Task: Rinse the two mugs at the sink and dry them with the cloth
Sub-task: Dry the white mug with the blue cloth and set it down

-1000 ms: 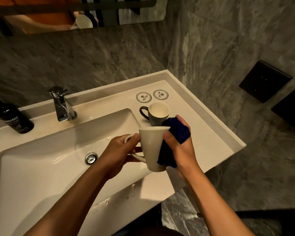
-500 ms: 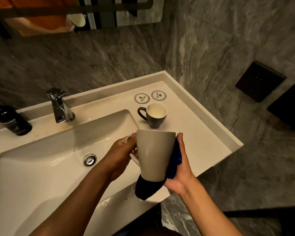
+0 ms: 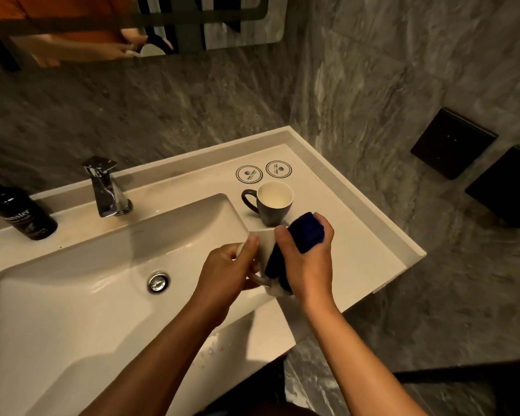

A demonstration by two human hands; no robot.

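Wiping white mug over bench edge: left hand gripping handle, right hand gripping blue cloth on mug's right flank; dark mug waiting behind.

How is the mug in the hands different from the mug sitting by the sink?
The white mug is pale outside; the dark mug is dark grey outside. The white mug is held up by the left hand while the right hand presses a blue cloth on it; the dark mug stands untouched on the counter. Both have handles.
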